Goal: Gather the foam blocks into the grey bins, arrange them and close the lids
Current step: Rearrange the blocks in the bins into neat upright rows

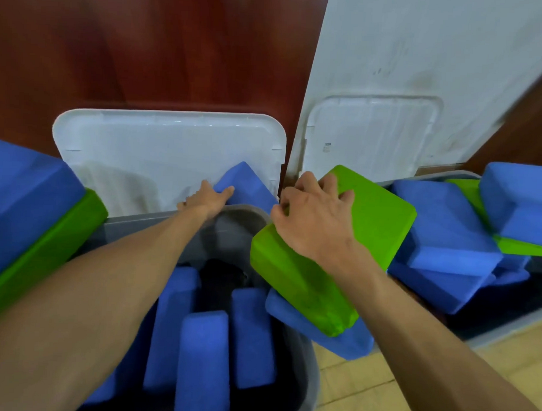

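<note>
A grey bin [307,369] stands below me with several blue foam blocks [203,356] upright inside. My left hand [207,198] holds a blue block [249,186] at the bin's far rim, against its raised white lid [161,146]. My right hand [315,219] grips a green block [383,215] that lies tilted over the bin's right rim on top of another blue block [336,336]. A second grey bin [433,177] on the right is piled with blue and green blocks [447,230], and its white lid [370,132] leans open against the wall.
A stack of a blue block [24,193] on a green block [47,246] sits at the left edge. Behind the bins are a dark red wooden panel [146,47] and a white wall [423,44]. Yellowish floor tiles [365,377] show at the lower right.
</note>
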Available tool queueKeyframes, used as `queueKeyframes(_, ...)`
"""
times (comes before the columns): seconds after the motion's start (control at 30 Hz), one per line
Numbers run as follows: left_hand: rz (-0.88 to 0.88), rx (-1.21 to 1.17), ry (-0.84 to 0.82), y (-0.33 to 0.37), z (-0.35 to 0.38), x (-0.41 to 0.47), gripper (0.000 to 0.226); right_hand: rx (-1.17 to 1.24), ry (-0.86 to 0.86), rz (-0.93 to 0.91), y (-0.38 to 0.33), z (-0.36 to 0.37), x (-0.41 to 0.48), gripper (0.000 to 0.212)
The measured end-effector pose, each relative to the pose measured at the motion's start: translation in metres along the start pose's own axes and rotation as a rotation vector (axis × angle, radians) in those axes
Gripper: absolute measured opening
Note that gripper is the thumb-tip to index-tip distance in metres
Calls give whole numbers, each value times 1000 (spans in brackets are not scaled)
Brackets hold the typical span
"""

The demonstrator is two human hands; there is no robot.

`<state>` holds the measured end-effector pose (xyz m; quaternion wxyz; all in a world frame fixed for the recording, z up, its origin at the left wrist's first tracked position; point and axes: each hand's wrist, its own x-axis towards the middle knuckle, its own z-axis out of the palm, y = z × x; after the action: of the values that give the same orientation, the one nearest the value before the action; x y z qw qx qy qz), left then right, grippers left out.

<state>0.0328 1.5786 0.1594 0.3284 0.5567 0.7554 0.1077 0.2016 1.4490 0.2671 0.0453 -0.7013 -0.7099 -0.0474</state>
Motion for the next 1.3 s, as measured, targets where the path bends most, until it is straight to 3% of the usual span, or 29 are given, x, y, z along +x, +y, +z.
queueKeyframes(0.13,-70,29,63,5,5,8,80,10,170,38,-5,13,-2,56)
queueKeyframes(0.3,-49,106,80,6,18,15,79,15,271,61,-1,20,-5,49)
queueKeyframes(0.47,35,-70,58,2,19,28,69,-30,277,51,-4,23,-1,44)
queueKeyframes(0.63,168,-260,266,16,19,4,75,-23,277,55,-2,23,-1,45)
queueKeyframes(0.73,264,-234,340,20,10,-7,81,4,279,32,-1,22,0,45)
queueKeyframes(0.9,344,-227,409,16,-3,-27,61,81,340,64,4,19,-6,36)
queueKeyframes(1.03,483,-215,463,25,-30,-44,82,119,409,94,2,19,-7,25)
queueKeyframes(1.3,639,-219,525,19,-63,-113,75,108,285,57,-4,8,-14,26)
